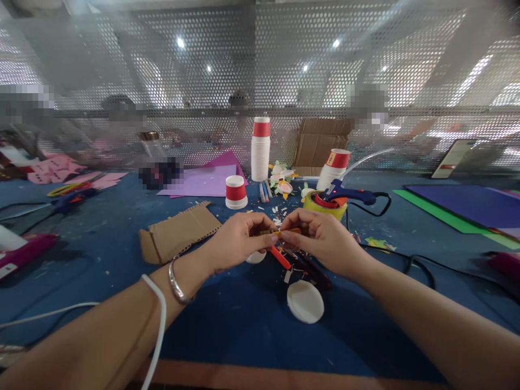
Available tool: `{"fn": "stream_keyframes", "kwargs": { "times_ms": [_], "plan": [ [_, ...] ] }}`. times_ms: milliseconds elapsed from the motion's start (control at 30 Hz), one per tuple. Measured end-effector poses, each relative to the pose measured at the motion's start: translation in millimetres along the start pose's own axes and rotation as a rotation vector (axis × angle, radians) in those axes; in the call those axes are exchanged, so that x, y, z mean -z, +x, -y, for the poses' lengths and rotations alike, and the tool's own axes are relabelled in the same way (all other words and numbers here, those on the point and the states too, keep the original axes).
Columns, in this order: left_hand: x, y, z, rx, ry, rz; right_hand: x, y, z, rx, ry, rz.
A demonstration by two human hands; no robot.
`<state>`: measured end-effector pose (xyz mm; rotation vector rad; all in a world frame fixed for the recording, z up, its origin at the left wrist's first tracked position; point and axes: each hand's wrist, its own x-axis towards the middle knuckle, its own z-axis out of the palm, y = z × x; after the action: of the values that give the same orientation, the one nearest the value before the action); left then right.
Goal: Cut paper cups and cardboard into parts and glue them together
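Observation:
My left hand (239, 241) and my right hand (319, 238) meet over the middle of the table, fingertips pinched together. Between them is a small yellow-orange strip (289, 232), perhaps paper, gripped from both sides and partly covered by my fingers. Just beneath lies a tool with a red-orange handle (280, 257), beside dark items I cannot make out. A white paper disc (305, 301) rests on the table nearer to me. A second white round piece (255, 257) shows partly under my left hand.
A torn cardboard piece (179, 233) lies left; a red-and-white paper cup (236, 192) stands behind it. A tall cup stack (260, 151) rises farther back. A blue glue gun (351, 194) sits on a yellow tape roll (311, 203), its cord running right. White cable (156, 325) crosses my left forearm.

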<state>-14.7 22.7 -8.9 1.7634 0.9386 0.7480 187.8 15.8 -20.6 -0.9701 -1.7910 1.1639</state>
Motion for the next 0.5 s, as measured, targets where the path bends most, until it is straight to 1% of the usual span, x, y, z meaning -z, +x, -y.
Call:
{"fn": "stream_keyframes", "kwargs": {
  "times_ms": [167, 333, 500],
  "plan": [
    [-3.5, -1.1, -2.9, 0.034, -0.121, -0.024, 0.0, 0.1, 0.0, 0.001, 0.003, 0.006],
    [-3.1, -0.2, -3.4, 0.023, -0.098, -0.044, 0.2, 0.5, -0.3, 0.014, 0.004, 0.009],
    [-1.8, 1.5, 0.1, 0.010, -0.097, -0.031, 0.2, 0.1, -1.7, 0.022, -0.045, 0.009]
  ]
}}
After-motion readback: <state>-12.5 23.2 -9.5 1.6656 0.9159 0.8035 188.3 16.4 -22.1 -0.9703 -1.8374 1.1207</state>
